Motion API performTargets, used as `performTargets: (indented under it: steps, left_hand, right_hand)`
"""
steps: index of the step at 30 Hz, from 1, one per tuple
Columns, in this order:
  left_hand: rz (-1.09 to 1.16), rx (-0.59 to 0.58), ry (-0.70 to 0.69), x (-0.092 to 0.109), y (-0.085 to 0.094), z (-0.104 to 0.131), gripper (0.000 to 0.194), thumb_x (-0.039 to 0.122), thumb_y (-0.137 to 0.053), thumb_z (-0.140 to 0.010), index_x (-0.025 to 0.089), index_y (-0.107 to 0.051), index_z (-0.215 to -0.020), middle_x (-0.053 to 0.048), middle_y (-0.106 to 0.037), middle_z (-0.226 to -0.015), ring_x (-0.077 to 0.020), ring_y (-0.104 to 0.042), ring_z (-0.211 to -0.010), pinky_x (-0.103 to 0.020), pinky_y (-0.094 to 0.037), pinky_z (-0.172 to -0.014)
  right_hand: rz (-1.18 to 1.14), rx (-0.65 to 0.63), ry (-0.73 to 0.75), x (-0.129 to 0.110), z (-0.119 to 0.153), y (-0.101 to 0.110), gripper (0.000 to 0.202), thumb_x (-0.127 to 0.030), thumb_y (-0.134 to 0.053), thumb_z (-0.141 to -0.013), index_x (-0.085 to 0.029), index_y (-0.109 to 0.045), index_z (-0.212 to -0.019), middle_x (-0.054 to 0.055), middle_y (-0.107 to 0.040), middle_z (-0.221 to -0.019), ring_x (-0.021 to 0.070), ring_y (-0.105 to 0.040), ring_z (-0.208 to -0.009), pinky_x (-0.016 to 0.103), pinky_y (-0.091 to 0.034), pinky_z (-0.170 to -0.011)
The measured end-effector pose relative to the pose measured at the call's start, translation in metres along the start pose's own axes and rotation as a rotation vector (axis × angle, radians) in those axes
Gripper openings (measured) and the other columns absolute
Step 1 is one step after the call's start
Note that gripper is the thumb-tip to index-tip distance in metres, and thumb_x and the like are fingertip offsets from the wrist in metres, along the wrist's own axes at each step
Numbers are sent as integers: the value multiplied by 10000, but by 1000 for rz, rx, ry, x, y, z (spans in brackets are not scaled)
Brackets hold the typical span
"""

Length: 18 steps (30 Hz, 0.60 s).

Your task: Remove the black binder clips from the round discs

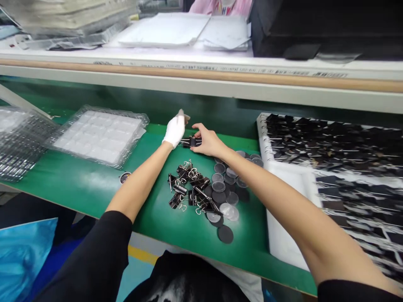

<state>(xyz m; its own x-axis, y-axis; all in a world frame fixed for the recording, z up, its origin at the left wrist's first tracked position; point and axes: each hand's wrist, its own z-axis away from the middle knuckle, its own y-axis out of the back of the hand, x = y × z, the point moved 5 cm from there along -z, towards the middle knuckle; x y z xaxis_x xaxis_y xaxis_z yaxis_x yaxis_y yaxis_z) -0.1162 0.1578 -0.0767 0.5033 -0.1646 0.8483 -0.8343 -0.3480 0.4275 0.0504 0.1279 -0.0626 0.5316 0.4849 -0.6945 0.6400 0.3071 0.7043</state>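
My right hand (208, 140) is bare, its thumb and fingers curled round a black binder clip (190, 142) at the back of the green bench. My left hand (175, 129), in a white glove, is just left of that clip. Its fingertips are smeared by motion, and I cannot tell if they hold anything. In front of both hands lies a loose heap of black binder clips (181, 189) with silver wire handles. Clear and dark round discs (226, 234) are scattered to its right, partly under my right forearm.
Clear plastic trays (100, 133) lie at the left, beside a tall stack of similar trays (19, 138). At the right, a white tray (285, 235) adjoins rows of dark pieces (330, 140). A shelf edge (201, 77) crosses above. A small round item (125, 178) sits by my left forearm.
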Motion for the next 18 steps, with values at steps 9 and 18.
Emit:
performTargets:
  steps: [9,18]
  left_hand:
    - [-198,-210,-279,33,-2,52,521,586,-414,-994,205,-601,-691,-37,-613,-666,-181,-583,-686,-319,-428,-705]
    - [-162,-593,-234,53,-29,62,553,591,-403,-1006,226,-453,-594,-3,-476,-518,-150,-406,-491,-300,-304,-502]
  right_hand:
    - [-575,-158,-406,4,35,43,175,-361,-656,-940,-206,-655,-857,71,-736,-820,175,-707,-680,236,-443,-468]
    - [-425,-11,-299,11,81,49,133,-298,-716,-923,-172,-706,-883,13,-732,-757,135,-697,-670,196,-419,-519]
